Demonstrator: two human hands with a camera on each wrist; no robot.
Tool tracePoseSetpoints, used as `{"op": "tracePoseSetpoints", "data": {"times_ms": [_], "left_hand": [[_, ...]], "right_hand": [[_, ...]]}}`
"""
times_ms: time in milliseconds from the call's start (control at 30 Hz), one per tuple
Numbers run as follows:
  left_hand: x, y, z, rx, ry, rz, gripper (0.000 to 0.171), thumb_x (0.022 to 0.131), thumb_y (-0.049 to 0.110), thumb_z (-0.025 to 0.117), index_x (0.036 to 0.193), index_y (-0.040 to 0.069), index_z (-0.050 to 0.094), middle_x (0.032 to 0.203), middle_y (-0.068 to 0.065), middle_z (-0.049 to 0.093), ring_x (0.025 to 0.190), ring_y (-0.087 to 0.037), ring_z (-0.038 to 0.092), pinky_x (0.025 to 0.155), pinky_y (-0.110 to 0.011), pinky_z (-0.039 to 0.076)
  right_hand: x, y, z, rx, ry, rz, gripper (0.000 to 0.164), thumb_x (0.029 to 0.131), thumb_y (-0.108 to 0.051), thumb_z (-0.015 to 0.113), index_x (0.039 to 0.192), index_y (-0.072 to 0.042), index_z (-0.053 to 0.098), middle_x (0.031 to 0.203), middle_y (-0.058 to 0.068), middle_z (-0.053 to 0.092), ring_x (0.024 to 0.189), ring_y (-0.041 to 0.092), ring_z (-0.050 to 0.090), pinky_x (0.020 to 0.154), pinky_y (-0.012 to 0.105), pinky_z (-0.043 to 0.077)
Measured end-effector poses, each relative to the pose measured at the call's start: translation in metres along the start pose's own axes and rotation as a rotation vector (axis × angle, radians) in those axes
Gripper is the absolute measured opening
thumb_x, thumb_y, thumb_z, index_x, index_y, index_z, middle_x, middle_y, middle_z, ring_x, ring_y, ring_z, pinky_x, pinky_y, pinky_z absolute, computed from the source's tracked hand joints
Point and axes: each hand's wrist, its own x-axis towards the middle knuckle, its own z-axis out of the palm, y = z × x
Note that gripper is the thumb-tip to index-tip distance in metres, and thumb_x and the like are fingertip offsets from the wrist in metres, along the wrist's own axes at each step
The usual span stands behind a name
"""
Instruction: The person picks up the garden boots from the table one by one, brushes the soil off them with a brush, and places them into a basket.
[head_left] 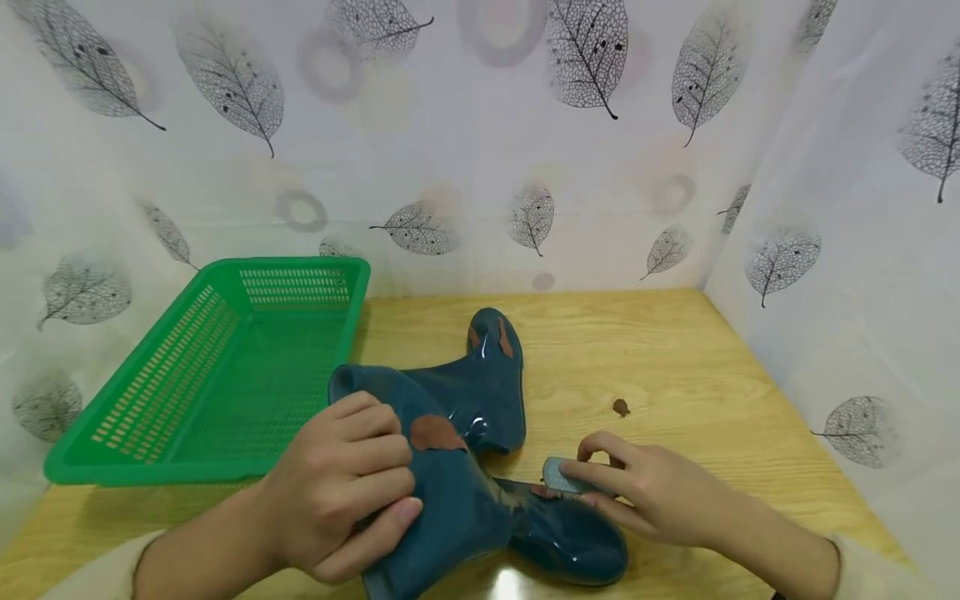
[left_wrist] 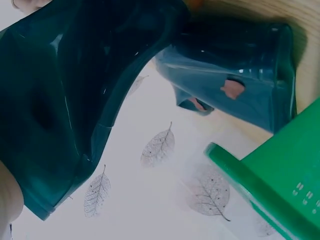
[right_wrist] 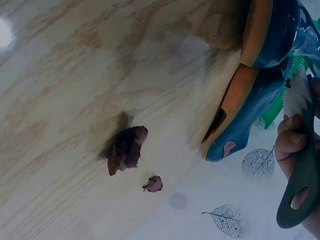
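My left hand (head_left: 345,483) grips the shaft of a dark teal rain boot (head_left: 465,533), which lies tilted with its toe to the right. A brown mud patch (head_left: 437,433) marks its shaft, and another sits at the instep. In my right hand (head_left: 660,496) is a scrub brush (head_left: 561,475), held right at the instep. The right wrist view shows its dark green handle (right_wrist: 300,185) with a hole at the end and its white bristles (right_wrist: 298,95). Behind lies a second rain boot (head_left: 498,396), with brown patches near its toe.
A green plastic basket (head_left: 348,333) stands on the left of the wooden table (head_left: 660,358). Brown mud lumps (right_wrist: 127,150) lie on the tabletop right of the boots. White leaf-printed sheeting (head_left: 465,150) encloses the back and sides.
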Motion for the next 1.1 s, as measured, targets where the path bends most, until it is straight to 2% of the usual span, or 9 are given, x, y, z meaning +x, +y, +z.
{"op": "tracePoseSetpoints", "data": {"times_ms": [167, 333, 633, 933, 1100], "left_hand": [[0.0, 0.0, 0.002, 0.004, -0.007, 0.042, 0.039, 0.097, 0.017, 0.044, 0.059, 0.022, 0.052, 0.061, 0.008, 0.047, 0.06, -0.009, 0.037, 0.063, -0.025, 0.031], [0.0, -0.001, 0.002, 0.007, -0.01, 0.038, 0.039, 0.097, 0.017, 0.043, 0.059, 0.022, 0.05, 0.06, 0.008, 0.043, 0.057, -0.009, 0.032, 0.062, -0.024, 0.027], [0.002, -0.002, 0.0, 0.023, -0.04, 0.023, 0.039, 0.095, 0.017, 0.042, 0.058, 0.022, 0.049, 0.059, 0.008, 0.041, 0.056, -0.009, 0.033, 0.062, -0.024, 0.028], [0.004, -0.003, 0.0, 0.011, -0.013, 0.059, 0.039, 0.095, 0.017, 0.042, 0.057, 0.021, 0.046, 0.058, 0.008, 0.039, 0.055, -0.009, 0.031, 0.061, -0.024, 0.028], [0.004, -0.002, -0.001, 0.011, -0.015, 0.047, 0.039, 0.095, 0.017, 0.042, 0.056, 0.021, 0.047, 0.058, 0.008, 0.04, 0.055, -0.009, 0.032, 0.061, -0.024, 0.028]], "right_hand": [[0.0, -0.001, 0.006, -0.002, -0.025, -0.013, 0.031, 0.102, -0.03, 0.058, 0.13, -0.018, 0.065, 0.115, -0.001, 0.057, 0.069, -0.004, 0.049, 0.062, 0.006, 0.041], [0.001, 0.0, 0.011, 0.001, -0.013, -0.039, 0.03, 0.1, -0.027, 0.062, 0.128, -0.018, 0.066, 0.115, 0.001, 0.057, 0.068, -0.004, 0.05, 0.061, 0.006, 0.041], [0.0, 0.002, 0.012, -0.019, -0.01, -0.013, 0.029, 0.099, -0.029, 0.064, 0.125, -0.021, 0.069, 0.114, 0.003, 0.059, 0.068, -0.004, 0.052, 0.059, 0.006, 0.041], [-0.002, 0.005, 0.011, -0.041, -0.017, -0.002, 0.028, 0.099, -0.029, 0.064, 0.125, -0.02, 0.069, 0.113, 0.003, 0.06, 0.065, -0.005, 0.048, 0.057, 0.005, 0.039], [-0.002, 0.006, 0.01, -0.05, -0.03, 0.015, 0.029, 0.098, -0.029, 0.065, 0.125, -0.02, 0.069, 0.113, 0.002, 0.059, 0.066, -0.005, 0.049, 0.057, 0.005, 0.04]]}}
